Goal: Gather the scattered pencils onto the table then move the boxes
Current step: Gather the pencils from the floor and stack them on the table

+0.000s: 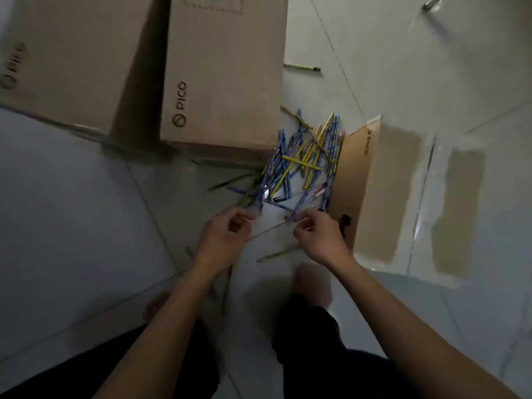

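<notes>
A heap of blue and yellow pencils [302, 159] lies on the tiled floor between two cardboard boxes. My left hand [223, 237] reaches to the heap's near left edge, fingers curled around the ends of a few pencils. My right hand [319, 234] is at the near right edge, fingers pinched on pencil tips. A tall PICO box [221, 76] stands left of the heap, with a larger box [72, 59] beside it. A smaller box [371, 194] lies to the right. Stray pencils lie apart: one far [302, 68], one near [277, 254].
My bare feet [312, 286] stand on the pale tiles just behind my hands. A few more pencils [227, 286] lie under my left forearm. A brown cardboard-coloured patch [457, 211] shows at the right, and a metal handle [431, 2] at the top right.
</notes>
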The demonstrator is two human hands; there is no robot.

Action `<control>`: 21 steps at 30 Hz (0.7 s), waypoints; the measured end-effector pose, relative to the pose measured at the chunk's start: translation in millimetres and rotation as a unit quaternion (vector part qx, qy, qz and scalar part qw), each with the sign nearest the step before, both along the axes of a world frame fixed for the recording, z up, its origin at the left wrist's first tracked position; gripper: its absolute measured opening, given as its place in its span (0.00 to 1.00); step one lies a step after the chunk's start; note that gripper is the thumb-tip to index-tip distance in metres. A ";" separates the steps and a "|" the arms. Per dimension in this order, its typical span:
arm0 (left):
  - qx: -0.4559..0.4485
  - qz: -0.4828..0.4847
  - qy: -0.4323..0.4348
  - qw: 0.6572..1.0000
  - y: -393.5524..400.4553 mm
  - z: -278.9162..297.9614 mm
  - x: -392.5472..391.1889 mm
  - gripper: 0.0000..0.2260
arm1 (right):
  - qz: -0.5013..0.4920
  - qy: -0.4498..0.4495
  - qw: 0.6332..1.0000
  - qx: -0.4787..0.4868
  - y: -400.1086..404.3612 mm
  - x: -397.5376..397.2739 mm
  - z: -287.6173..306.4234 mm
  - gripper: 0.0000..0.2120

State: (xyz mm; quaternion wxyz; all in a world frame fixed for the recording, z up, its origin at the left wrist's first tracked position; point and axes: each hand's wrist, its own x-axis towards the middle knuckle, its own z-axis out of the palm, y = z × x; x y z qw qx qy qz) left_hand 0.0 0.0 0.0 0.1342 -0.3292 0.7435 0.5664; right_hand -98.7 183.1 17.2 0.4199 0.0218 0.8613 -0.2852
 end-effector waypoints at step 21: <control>-0.251 -0.225 0.142 0.931 68.1 -103.2 -91.5 0.13 | -0.090 0.274 0.958 0.009 5.1 -11.2 -131.5 0.09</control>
